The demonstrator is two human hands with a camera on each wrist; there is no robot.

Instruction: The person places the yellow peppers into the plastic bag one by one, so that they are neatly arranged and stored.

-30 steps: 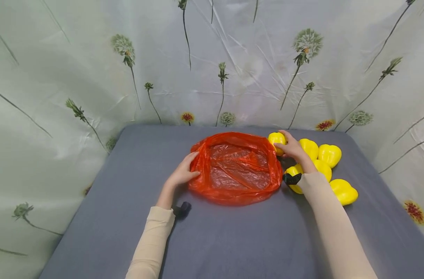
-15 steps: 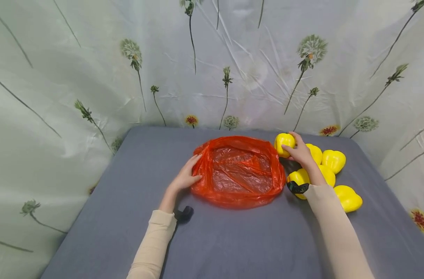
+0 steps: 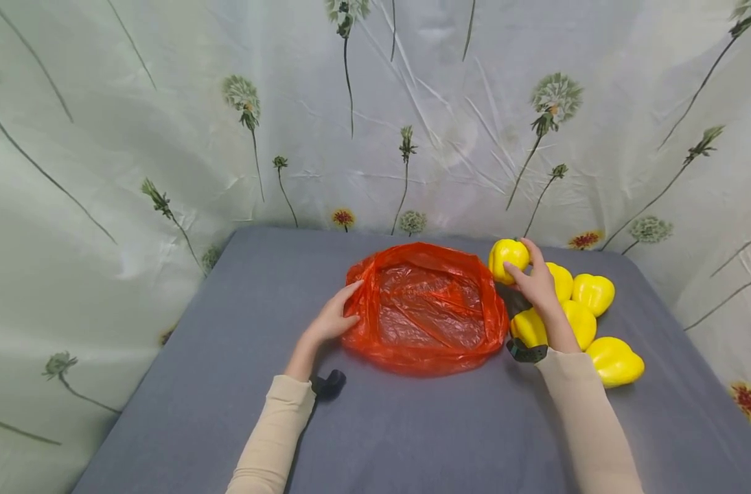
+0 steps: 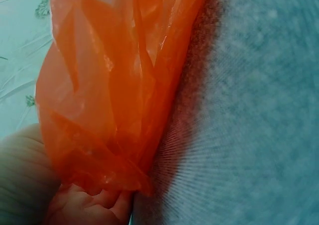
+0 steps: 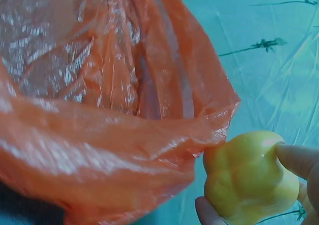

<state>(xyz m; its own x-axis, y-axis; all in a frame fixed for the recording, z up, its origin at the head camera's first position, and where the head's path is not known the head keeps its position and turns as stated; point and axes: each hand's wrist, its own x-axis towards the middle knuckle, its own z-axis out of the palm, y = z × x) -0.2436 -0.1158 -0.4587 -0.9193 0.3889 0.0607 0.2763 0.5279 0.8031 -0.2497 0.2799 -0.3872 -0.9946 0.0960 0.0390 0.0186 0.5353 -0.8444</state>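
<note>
A red plastic bag (image 3: pixel 434 360) lies on the grey-covered table with its wide mouth facing up. At its left side, my left hand (image 3: pixel 331 319) holds the film, which bunches up around the fingers in the left wrist view. My right hand (image 3: pixel 539 285) grips a yellow bell pepper (image 3: pixel 509 259) beside the bag's far right corner. In the right wrist view, a thumb and fingertip press opposite sides of that pepper (image 5: pixel 251 177), right at the bag's rim. Inside the mouth, only creased red film shows.
Several more yellow bell peppers (image 3: pixel 593 295) lie grouped to the right, some partly behind my right forearm. A dark shape (image 3: pixel 513 300) shows between bag and peppers. Flower-printed fabric (image 3: pixel 449 130) hangs behind and beside the table. Black wrist cameras (image 3: pixel 331 384) sit below both wrists.
The gripped pepper has shifted slightly right, away from the bag's rim. My left hand stays at the bag's left side. The whole head view has shifted a little.
</note>
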